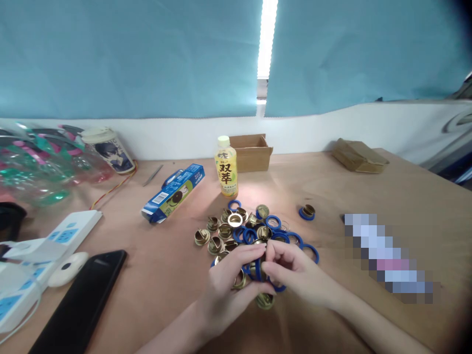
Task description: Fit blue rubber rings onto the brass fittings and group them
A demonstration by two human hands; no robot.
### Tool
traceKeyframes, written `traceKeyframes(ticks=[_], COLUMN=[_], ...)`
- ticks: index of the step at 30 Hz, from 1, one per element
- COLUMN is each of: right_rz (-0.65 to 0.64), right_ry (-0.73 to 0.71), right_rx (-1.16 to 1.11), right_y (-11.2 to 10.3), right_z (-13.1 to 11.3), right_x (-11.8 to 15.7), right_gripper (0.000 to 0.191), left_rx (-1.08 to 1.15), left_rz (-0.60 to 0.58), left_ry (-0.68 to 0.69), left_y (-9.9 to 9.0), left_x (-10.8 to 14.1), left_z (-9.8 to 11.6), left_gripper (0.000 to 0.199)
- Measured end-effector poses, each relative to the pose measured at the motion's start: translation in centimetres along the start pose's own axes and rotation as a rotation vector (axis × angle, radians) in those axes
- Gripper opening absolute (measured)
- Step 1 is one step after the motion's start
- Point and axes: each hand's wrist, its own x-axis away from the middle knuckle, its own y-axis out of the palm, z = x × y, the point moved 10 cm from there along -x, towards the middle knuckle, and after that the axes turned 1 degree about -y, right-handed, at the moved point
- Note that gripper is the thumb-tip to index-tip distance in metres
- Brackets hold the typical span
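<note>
Over a pile of brass-coloured round metal parts (202, 237) and blue rings (273, 222), my two hands meet. My left hand (230, 287) has its thumb and fingers around a brass part with a blue ring (258, 270). My right hand (298, 270) pinches at the right side of that same part, its fingers bent together. One white ring (235, 220) lies among the brass parts. Apart from the pile, to the right, a brass part rests on a blue ring (307, 212). The fingers partly hide the held part.
Behind the pile stand a yellow drink bottle (226, 169) and an open cardboard box (254, 155). A blue carton (173, 193), power strips (55, 243), a black phone (81, 305) and plastic bottles (47, 167) are on the left. A brown paper bag (357, 156) lies back right.
</note>
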Motion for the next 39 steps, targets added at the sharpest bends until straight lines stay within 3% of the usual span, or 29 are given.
traceKeyframes(ticks=[4, 10, 17, 25, 39], right_rz=[-0.016, 0.013, 0.033, 0.076, 0.163], right_ry=[0.023, 0.047, 0.051, 0.046, -0.001], right_rx=[-0.008, -0.039, -0.037, -0.026, -0.024], right_y=[0.1, 0.1, 0.2, 0.0, -0.7], right_z=[-0.2, 0.3, 0.4, 0.7, 0.7], right_x=[0.1, 0.2, 0.4, 0.3, 0.2], right_gripper=[0.039, 0.039, 0.037, 0.037, 0.036], left_rx=[0.087, 0.364, 0.613, 0.711, 0.693], left_rz=[-0.041, -0.172, -0.187, -0.178, -0.091], left_ry=[-0.109, -0.396, -0.584, -0.653, -0.655], left_y=[0.4, 2.1, 3.1, 3.4, 3.1], left_x=[0.0, 0.7, 1.0, 1.1, 1.6], left_z=[-0.9, -3.4, -4.2, -4.5, -5.6], left_gripper=[0.054, 0.034, 0.031, 0.034, 0.035])
